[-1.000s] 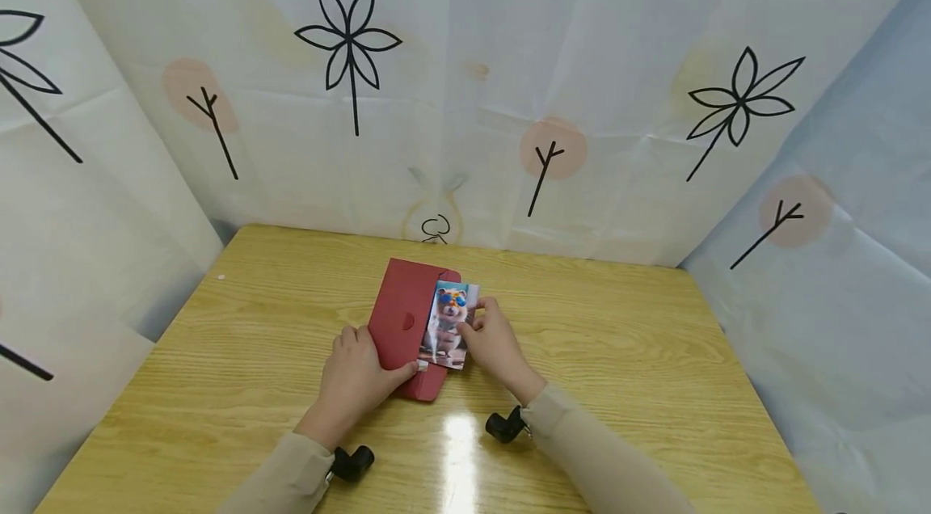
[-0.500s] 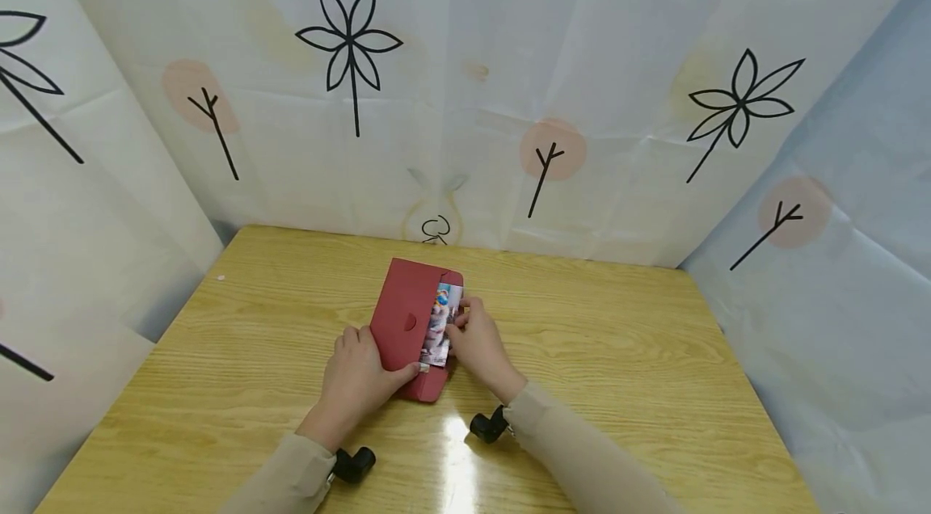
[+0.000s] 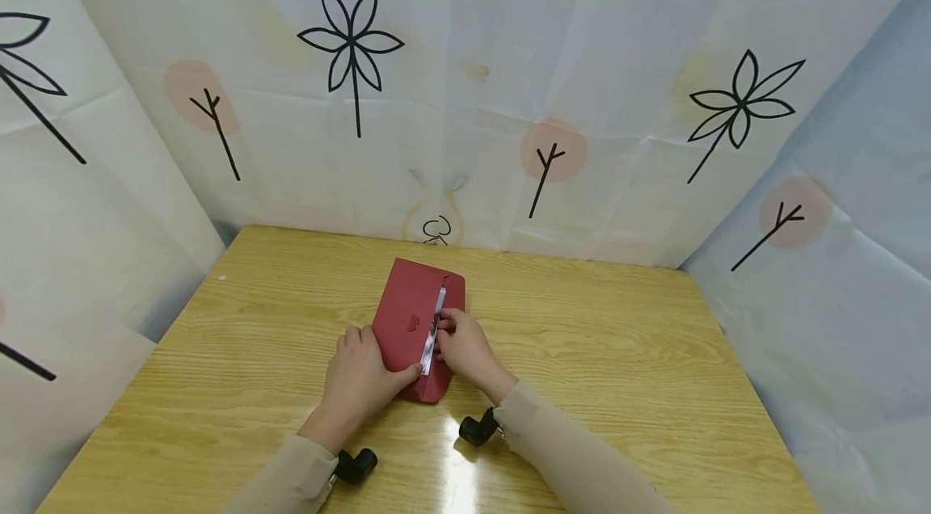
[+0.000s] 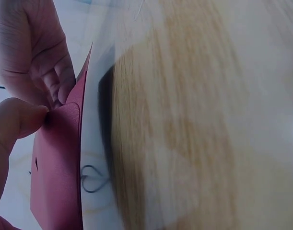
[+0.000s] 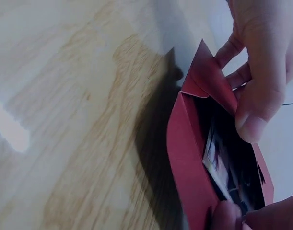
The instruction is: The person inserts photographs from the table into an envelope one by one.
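A red paper envelope [image 3: 400,300] stands tilted over the table, its long opening toward the right. My left hand [image 3: 355,372] grips its lower left part, thumb at the mouth and the other fingers mostly hidden behind. Deep inside the mouth sits a printed photo card [image 3: 429,354], only a narrow strip of it showing. Pinching that card's outer edge is my right hand [image 3: 469,351], fingers curled at the opening. In the right wrist view the card [image 5: 218,165] lies inside the dark pocket, near the envelope's open flap [image 5: 184,143].
The envelope is above a wood-grain table [image 3: 618,360]. A printed cloth [image 3: 465,94] with flowers and trees hangs behind and on both sides. Black wrist cameras [image 3: 356,465] jut from the sleeves. A tiny pale speck [image 3: 221,278] lies at the left.
The photo card has slid leftward into the envelope, from mostly exposed to a thin strip. My right hand has moved left with it; my left hand has kept its grip.
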{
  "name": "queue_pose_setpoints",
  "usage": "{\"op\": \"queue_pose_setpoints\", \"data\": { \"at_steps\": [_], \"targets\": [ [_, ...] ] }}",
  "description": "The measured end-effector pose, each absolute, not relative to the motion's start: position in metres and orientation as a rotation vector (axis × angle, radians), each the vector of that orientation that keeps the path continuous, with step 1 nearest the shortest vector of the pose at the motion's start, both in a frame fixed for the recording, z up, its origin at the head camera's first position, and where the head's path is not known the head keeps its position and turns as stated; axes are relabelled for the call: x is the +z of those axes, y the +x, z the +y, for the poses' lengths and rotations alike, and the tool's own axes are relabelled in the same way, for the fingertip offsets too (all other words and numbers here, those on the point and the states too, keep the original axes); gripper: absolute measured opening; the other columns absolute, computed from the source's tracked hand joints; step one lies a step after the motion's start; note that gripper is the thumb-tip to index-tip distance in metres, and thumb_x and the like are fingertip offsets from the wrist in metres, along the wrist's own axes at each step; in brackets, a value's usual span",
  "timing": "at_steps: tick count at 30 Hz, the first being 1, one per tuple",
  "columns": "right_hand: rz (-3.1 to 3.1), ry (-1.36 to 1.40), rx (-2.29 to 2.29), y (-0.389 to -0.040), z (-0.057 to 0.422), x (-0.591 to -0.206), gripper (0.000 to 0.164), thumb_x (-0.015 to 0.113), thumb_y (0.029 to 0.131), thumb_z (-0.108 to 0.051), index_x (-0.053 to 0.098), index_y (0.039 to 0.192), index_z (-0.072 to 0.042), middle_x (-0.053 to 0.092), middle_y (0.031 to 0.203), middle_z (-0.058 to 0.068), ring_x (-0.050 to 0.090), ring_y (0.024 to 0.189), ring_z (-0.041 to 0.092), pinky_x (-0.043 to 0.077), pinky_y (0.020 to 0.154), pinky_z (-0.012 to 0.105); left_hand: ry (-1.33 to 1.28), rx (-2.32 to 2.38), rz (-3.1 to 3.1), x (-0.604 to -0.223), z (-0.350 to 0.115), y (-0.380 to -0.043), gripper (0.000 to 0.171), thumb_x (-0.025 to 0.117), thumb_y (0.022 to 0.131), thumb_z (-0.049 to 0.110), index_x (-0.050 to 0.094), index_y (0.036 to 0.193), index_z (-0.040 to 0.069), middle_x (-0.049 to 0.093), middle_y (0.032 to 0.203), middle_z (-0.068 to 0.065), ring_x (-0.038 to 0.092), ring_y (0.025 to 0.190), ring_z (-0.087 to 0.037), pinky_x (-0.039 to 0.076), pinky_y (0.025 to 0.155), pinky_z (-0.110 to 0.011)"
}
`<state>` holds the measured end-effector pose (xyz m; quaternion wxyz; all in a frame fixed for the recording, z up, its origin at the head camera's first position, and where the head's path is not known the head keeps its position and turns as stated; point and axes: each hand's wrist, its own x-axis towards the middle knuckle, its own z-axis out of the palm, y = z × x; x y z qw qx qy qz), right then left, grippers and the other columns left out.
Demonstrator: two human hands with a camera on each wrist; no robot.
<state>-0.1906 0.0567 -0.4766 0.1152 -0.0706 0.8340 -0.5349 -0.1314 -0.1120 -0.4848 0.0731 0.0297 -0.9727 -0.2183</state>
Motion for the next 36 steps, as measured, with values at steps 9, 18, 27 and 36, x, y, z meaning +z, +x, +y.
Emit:
{"op": "queue_pose_setpoints", "data": {
  "at_steps": [9,18,27,36],
  "targets": [
    [2.401,-0.255,-1.585,-0.193,0.063,-0.481,0.039,0.046,0.099,-0.003,0.046,0.138,0.003,0.057,0.108,0.013,0.062,0.081,0.019,0.055,0.066,0.032,0.073,-0.634,-2.917,-0.486,-0.112,-0.132,0.091,0.074,0.066,0.066,0.052,0.108,-0.012,0.045,0.091,-0.017,0.045,0.081,-0.030,0.047,0.064,-0.043],
    [2.697,-0.290,-1.438,-0.201,0.095,-0.468,0.040,0.054,0.099,-0.018,0.050,0.136,-0.004,0.057,0.112,0.006,0.060,0.090,0.018,0.051,0.067,0.031,0.118,-0.642,-2.943,-0.489,-0.126,-0.143,0.093,0.075,0.068,0.065,0.050,0.109,-0.015,0.046,0.095,-0.021,0.046,0.085,-0.033,0.048,0.063,-0.044],
    [3.130,-0.325,-0.837,-0.210,0.144,-0.468,0.068,0.055,0.095,-0.048,0.038,0.146,-0.008,0.044,0.140,0.016,0.047,0.125,0.034,0.041,0.098,0.048,0.140,-0.505,-3.055,-0.495,-0.142,-0.141,0.097,0.072,0.070,0.065,0.047,0.109,-0.020,0.047,0.095,-0.026,0.046,0.088,-0.039,0.050,0.061,-0.048],
    [3.242,-0.440,-0.548,-0.210,0.165,-0.470,0.078,0.050,0.094,-0.057,0.031,0.149,-0.006,0.034,0.148,0.020,0.032,0.136,0.038,0.027,0.107,0.055,0.062,-0.431,-3.029,-0.491,-0.150,-0.139,0.099,0.068,0.074,0.068,0.047,0.114,-0.019,0.048,0.102,-0.030,0.046,0.096,-0.043,0.047,0.076,-0.053]
  ]
}}
